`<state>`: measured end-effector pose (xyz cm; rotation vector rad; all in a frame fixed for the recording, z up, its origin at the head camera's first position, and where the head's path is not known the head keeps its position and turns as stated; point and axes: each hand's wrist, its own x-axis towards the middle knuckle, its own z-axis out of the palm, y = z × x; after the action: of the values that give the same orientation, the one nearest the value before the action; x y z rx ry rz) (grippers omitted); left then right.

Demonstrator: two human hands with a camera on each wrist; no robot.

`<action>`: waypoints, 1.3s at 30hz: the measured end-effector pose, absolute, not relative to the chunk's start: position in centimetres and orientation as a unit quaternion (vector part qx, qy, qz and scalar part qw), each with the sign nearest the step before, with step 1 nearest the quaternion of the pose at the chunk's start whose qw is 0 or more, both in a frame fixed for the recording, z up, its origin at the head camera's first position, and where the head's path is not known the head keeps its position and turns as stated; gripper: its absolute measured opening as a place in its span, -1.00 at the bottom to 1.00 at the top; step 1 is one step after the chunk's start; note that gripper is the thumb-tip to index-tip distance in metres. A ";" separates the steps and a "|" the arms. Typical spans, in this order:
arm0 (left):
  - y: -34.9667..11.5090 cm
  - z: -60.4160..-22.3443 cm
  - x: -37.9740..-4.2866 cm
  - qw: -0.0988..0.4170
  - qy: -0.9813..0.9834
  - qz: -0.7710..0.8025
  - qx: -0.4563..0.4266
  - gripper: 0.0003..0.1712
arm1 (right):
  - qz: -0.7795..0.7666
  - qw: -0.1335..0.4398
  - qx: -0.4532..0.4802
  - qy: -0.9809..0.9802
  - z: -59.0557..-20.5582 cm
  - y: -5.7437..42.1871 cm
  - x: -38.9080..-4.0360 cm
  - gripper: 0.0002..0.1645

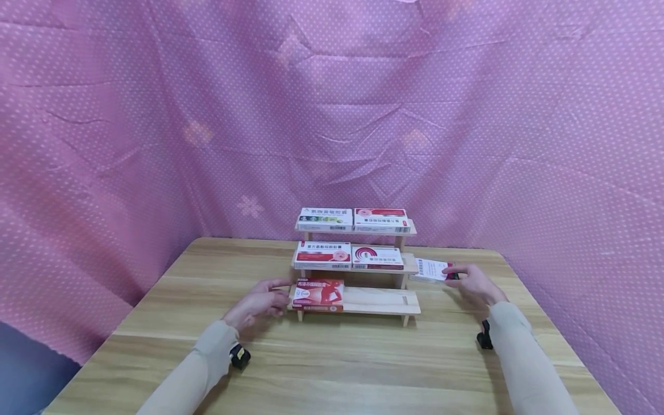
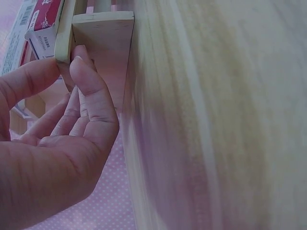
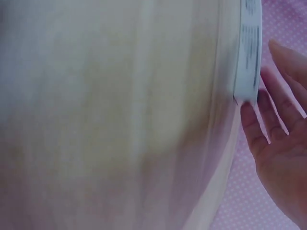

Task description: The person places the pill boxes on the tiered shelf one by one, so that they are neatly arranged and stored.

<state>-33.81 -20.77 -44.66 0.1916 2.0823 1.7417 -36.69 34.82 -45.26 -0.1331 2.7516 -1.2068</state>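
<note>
A three-tier wooden shelf rack (image 1: 381,297) carries flat medicine boxes. My left hand (image 1: 261,302) is at the left end of its lowest tier, and in the left wrist view its thumb and a finger pinch the board edge. A red medicine box (image 1: 318,292) lies on that tier's left half, close to my left fingers. Right of the rack, a white medicine box (image 1: 429,269) lies on the table. My right hand (image 1: 474,282) is at its right end; fairly straight fingers touch the box end (image 3: 247,72) in the right wrist view, with the thumb apart.
The middle tier bears a red-and-white box (image 1: 323,255) and a white box with red rings (image 1: 377,257). On the top tier are a white-and-green box (image 1: 325,218) and another red-and-white box (image 1: 381,219). Behind the wooden table (image 1: 337,369) hangs a pink dotted cloth (image 1: 332,115).
</note>
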 end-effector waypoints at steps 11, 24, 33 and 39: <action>-20.7 -44.9 -33.6 0.195 0.756 0.622 0.062 -0.17 | -0.406 0.071 -0.051 0.910 -45.1 34.4 -36.9 -0.38; -20.4 -44.8 -33.4 0.188 0.754 0.627 0.055 -0.15 | -0.409 0.080 -0.066 0.906 -45.7 34.6 -37.4 -0.30; -20.4 -44.8 -33.4 0.191 0.753 0.628 0.056 -0.14 | -0.370 0.077 -0.056 0.924 -45.9 35.6 -36.3 -0.25; -20.5 -44.8 -33.6 0.194 0.753 0.626 0.052 -0.15 | -0.364 0.067 -0.049 0.928 -45.2 36.4 -35.8 -0.24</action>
<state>-33.56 -20.53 -44.80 0.1454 2.1131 1.7560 -35.80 36.38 -45.16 -0.1490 2.7960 -1.0960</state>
